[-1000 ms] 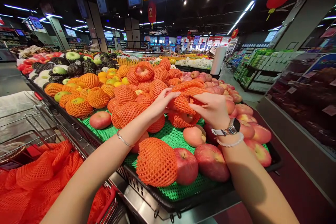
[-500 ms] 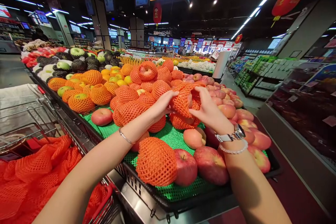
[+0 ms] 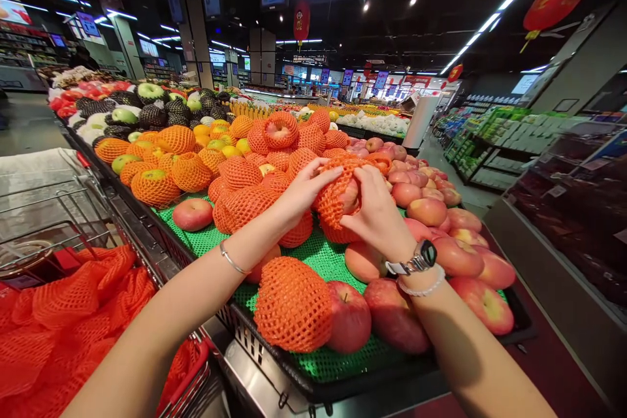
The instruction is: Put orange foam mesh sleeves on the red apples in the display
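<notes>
1. The netted apple (image 3: 337, 204), a pinkish apple in a stretched orange foam net, is at the middle of the display, held between my two hands, with its skin showing through the mesh.
2. My left hand (image 3: 308, 191) is closed on the net's left side, its fingers curled over the foam.
3. My right hand (image 3: 375, 212) is clenched on the net from the right, its fingertips (image 3: 366, 176) pinching the top. A wristwatch (image 3: 418, 259) and a beaded bracelet (image 3: 421, 287) sit on that wrist.
4. Under my hands lies a green mesh mat (image 3: 318, 261) in a black display tray (image 3: 313, 375).
5. Nearer me are another netted apple (image 3: 292, 304) and a bare red apple (image 3: 349, 317), just beside it.
6. To the right lie loose red apples (image 3: 458, 256); to the left and far, a heap of netted fruit (image 3: 240, 173).
7. At near left, a wire shopping cart (image 3: 49, 209) holds loose orange foam nets (image 3: 66, 313).
</notes>
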The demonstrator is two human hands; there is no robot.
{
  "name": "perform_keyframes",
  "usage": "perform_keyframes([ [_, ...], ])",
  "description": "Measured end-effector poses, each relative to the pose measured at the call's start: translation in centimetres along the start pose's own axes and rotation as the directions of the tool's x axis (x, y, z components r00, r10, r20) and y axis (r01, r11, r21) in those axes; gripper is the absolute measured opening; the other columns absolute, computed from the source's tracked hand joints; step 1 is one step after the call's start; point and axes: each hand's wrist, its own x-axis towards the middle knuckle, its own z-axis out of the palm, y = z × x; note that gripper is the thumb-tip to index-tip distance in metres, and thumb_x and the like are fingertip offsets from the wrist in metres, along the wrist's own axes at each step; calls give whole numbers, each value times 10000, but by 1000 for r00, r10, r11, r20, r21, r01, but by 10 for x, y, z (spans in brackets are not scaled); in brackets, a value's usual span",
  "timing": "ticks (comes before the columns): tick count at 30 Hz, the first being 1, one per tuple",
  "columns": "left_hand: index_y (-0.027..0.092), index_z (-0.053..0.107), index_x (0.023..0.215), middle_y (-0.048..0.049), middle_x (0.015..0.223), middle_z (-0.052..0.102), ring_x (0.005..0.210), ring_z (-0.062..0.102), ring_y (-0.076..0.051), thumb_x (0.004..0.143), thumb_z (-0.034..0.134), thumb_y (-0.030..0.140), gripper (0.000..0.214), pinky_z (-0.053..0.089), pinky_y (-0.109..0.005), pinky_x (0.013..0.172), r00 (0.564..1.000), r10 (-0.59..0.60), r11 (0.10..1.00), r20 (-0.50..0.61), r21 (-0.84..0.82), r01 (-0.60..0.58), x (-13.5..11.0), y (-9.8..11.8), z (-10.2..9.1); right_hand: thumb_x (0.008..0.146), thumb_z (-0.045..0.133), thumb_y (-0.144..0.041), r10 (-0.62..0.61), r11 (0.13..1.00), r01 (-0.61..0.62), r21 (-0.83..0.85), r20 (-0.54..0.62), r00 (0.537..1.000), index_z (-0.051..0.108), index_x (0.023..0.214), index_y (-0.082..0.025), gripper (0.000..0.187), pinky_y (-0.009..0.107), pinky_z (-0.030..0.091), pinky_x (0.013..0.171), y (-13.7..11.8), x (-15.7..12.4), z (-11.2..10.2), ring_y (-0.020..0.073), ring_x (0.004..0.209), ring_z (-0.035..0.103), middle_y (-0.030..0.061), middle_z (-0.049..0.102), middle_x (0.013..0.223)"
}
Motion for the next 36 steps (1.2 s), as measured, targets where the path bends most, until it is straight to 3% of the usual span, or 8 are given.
perform_keyframes([
  [6,153,621,703,16,694,666,710,597,-128,657,798,217,194,440,-286,769,998,-49,999,-26,2,49,5,14,-11,652,595,-128,3,1000,-3,7,-37,999,372,1296,-160,682,579,417,1073,-1,-1,0,360,1261,479,199,490,1292],
  [11,146,626,743,6,725,656,691,582,-120,706,804,347,271,434,-272,721,998,-57,995,20,81,55,18,14,-32,647,625,-157,53,998,-48,50,-88,995,393,1256,-186,652,557,420,1073,-1,1,-6,348,1222,506,170,518,1257],
  [15,148,610,767,12,724,633,654,565,-99,723,802,407,325,421,-238,650,998,-56,991,19,125,54,19,15,-33,633,661,-193,159,984,-144,105,-156,975,404,1244,-206,664,561,386,1107,-2,1,-8,350,1236,497,150,520,1261],
  [18,166,587,760,13,685,605,634,554,-106,777,723,539,397,424,-248,629,998,-49,996,41,79,46,14,13,-23,619,662,-210,303,937,-252,244,-204,931,407,1239,-198,670,565,386,1107,0,1,-4,345,1231,503,154,519,1261],
  [22,177,557,776,37,713,564,644,521,-89,586,855,549,513,429,-245,651,983,-61,989,172,144,36,6,3,-6,674,628,-233,484,806,-325,495,-234,843,372,1258,-209,638,514,449,1063,8,4,0,303,1214,546,162,509,1316],
  [26,187,505,789,47,779,532,713,514,-94,560,901,382,497,420,-244,699,973,111,938,204,301,-170,3,0,-2,728,632,-310,534,728,-340,595,-181,826,384,1218,-223,556,489,468,1055,13,8,-2,279,1201,577,158,551,1307],
  [31,185,546,788,45,719,461,678,451,-101,659,853,371,382,366,-249,655,948,228,869,224,392,-301,7,25,-16,797,595,-507,549,603,-377,703,-22,836,425,1184,-237,501,457,529,996,16,8,5,263,1192,610,141,614,1287],
  [36,185,545,844,21,815,523,731,493,-109,725,786,373,328,398,-257,689,952,190,900,241,344,-267,4,30,-16,877,455,-558,565,554,-381,740,1,825,428,1273,-235,512,463,543,973,19,4,17,253,1225,594,145,596,1330],
])
